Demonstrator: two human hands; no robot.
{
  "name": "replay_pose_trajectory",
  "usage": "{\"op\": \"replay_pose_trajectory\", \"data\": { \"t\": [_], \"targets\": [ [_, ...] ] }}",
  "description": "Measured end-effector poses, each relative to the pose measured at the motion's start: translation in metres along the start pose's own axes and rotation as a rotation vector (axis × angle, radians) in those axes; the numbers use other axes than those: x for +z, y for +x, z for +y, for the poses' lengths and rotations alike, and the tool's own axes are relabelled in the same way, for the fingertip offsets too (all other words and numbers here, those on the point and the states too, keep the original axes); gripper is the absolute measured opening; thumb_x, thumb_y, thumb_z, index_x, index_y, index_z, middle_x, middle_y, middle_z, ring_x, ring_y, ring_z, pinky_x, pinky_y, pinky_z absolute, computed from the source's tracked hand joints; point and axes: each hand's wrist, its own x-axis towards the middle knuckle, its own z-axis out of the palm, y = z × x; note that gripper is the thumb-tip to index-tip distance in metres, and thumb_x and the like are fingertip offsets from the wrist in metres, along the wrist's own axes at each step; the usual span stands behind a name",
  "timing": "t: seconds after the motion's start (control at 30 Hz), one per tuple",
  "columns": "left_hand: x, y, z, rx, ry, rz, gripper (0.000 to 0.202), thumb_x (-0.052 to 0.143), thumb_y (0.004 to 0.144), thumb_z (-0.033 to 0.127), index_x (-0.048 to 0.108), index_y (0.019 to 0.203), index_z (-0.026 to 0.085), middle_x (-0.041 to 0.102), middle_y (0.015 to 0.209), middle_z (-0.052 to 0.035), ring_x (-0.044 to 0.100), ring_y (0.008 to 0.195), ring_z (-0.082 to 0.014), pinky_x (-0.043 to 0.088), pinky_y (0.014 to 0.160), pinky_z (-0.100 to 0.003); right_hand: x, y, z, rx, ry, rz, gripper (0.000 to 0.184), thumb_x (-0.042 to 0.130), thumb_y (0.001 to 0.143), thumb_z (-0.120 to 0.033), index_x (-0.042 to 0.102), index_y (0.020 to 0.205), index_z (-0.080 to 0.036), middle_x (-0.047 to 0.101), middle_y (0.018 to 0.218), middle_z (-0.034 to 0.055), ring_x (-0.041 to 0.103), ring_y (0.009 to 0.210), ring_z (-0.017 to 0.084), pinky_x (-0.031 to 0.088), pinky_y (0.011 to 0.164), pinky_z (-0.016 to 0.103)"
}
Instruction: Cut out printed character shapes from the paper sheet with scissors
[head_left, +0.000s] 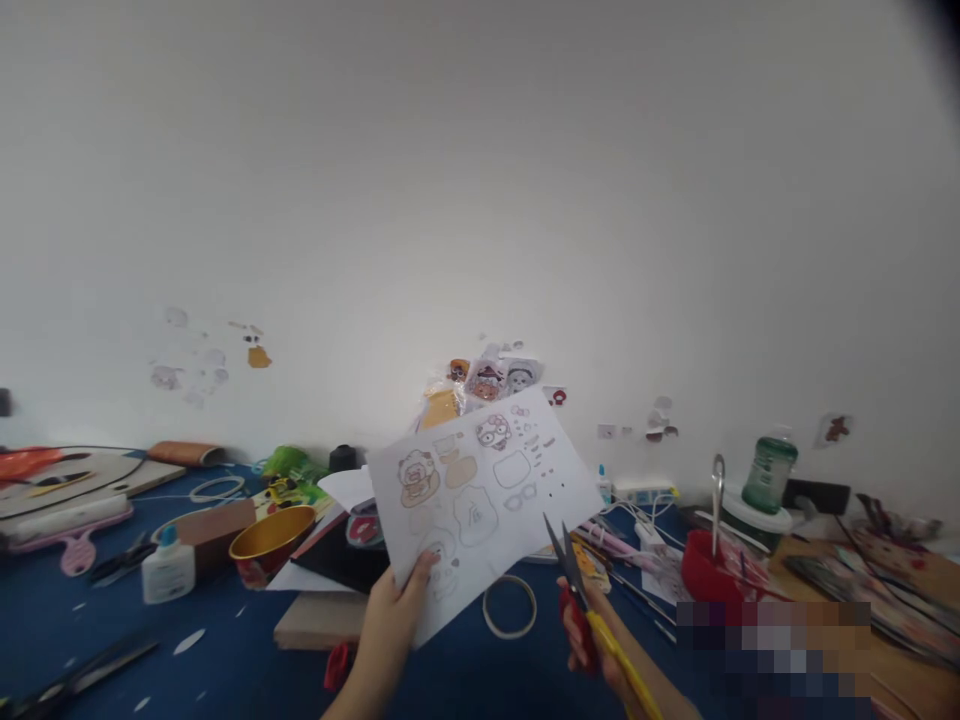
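One white sheet with small outlined drawings is held up at a slant over a blue surface. At its lower left edge it is pinched by the left hand, whose thumb lies on the drawn side while the other fingers are mostly hidden behind the paper.

Just below the sheet's lower right edge, the right hand is wrapped around the red and yellow handles of a pair of scissors. Their dark blades are parted and point up towards the sheet, the tips overlapping its edge in this view; whether metal touches paper, I cannot tell.

Under the sheet, between the two forearms, a pale ring lies flat. Left of the sheet come a gold-lined bowl, then, farther out, a white glue bottle with a blue cap. Farther left and nearer the person than the sheet, dark scissors lie with a few white paper scraps near them.

To the right of the sheet are a red holder and, beyond that, a green-tinted jar. Directly behind the sheet's top edge, several picture packets show against the pale wall.
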Motion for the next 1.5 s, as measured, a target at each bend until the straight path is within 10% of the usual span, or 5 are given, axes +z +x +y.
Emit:
{"op": "replay_pose_trajectory", "data": {
  "t": [0.23, 0.6, 1.5],
  "targets": [
    [-0.008, -0.004, 0.019, -0.043, -0.113, 0.146, 0.037, 0.063, 0.07, 0.036, 0.064, 0.098, 0.012, 0.066, 0.109, -0.0125, 0.06, 0.104, -0.0293, 0.05, 0.087, -0.038, -0.03, -0.012, 0.0, 0.01, -0.406, -0.167, 0.061, 0.059, 0.07, -0.056, 0.045, 0.121, -0.026, 0.052, 0.078, 0.0009, 0.048, 0.066, 0.016, 0.042, 0.059, 0.028],
    [0.0, -0.02, 0.021, -0.057, -0.004, 0.03, 0.028, 0.059, 0.073, 0.029, 0.065, 0.093, 0.011, 0.069, 0.104, -0.0124, 0.062, 0.099, -0.0291, 0.051, 0.084, -0.038, 0.015, -0.011, -0.021, 0.06, -0.633, -0.323, 0.063, 0.045, 0.074, -0.064, 0.041, 0.117, -0.019, 0.039, 0.073, -0.0014, 0.037, 0.062, 0.015, 0.038, 0.059, 0.029],
    [0.006, -0.026, 0.02, 0.032, -0.007, 0.027, 0.027, 0.065, 0.067, 0.03, 0.067, 0.089, 0.013, 0.07, 0.101, -0.0106, 0.062, 0.099, -0.0297, 0.053, 0.081, -0.037, 0.037, -0.02, -0.028, 0.184, -0.42, 0.12, 0.067, 0.053, 0.06, -0.074, 0.054, 0.105, -0.024, 0.048, 0.061, -0.0041, 0.041, 0.044, 0.008, 0.035, 0.044, 0.022]
  ]
}}
